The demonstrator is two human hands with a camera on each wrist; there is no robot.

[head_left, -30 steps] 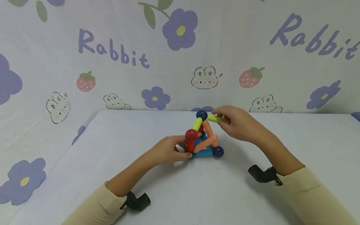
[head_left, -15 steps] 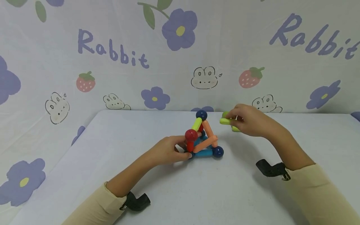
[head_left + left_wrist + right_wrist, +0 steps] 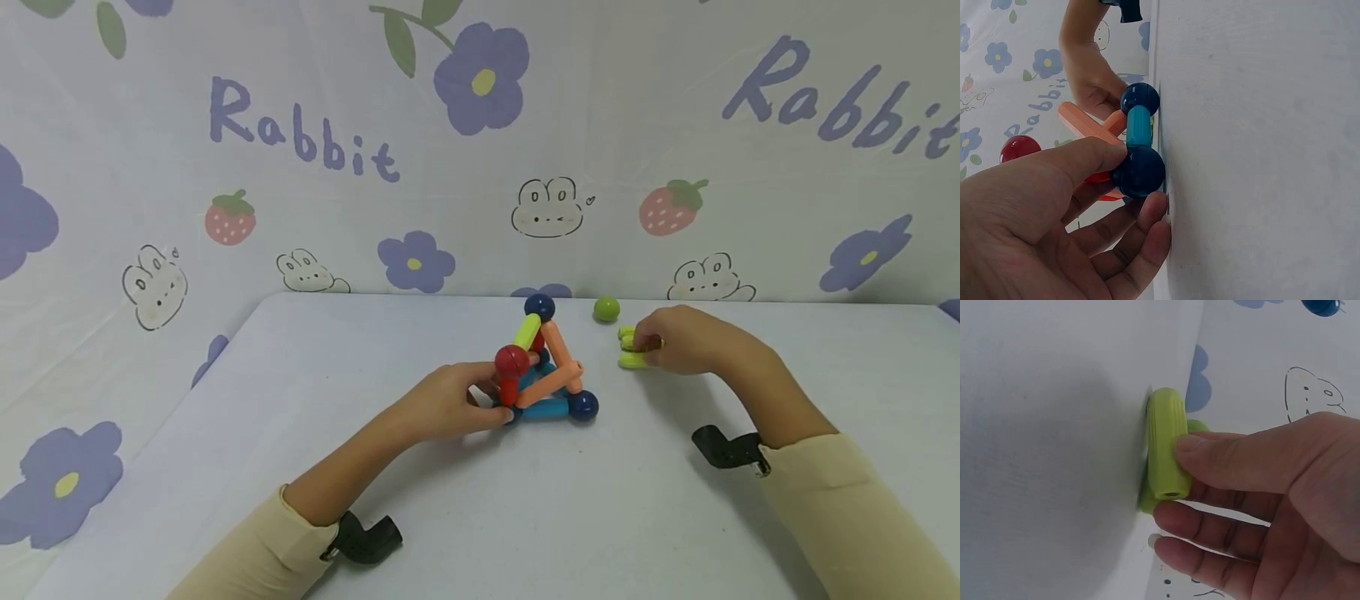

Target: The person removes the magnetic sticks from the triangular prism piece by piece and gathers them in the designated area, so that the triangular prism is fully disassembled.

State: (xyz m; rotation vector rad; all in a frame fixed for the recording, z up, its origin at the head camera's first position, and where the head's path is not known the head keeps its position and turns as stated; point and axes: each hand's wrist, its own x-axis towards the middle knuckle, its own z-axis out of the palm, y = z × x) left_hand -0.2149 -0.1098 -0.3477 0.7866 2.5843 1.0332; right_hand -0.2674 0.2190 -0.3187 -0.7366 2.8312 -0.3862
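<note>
A magnetic stick-and-ball frame stands on the table, with a dark blue ball on top, a red ball at the left, and orange, red, blue and yellow-green sticks between. My left hand holds its lower left corner; the thumb and fingers grip a dark blue ball there. To the right, my right hand pinches a yellow-green magnetic stick low at the tabletop. Other yellow-green sticks lie just behind it, partly covered by the fingers.
A light green ball rests near the table's back edge, between the frame and my right hand. Behind the white table hangs a printed cloth. Each sleeve cuff carries a black wrist camera.
My right hand has moved right and down from the top ball, taking the yellow-green stick away to the other sticks on the table. The left hand and the frame stay in place.
</note>
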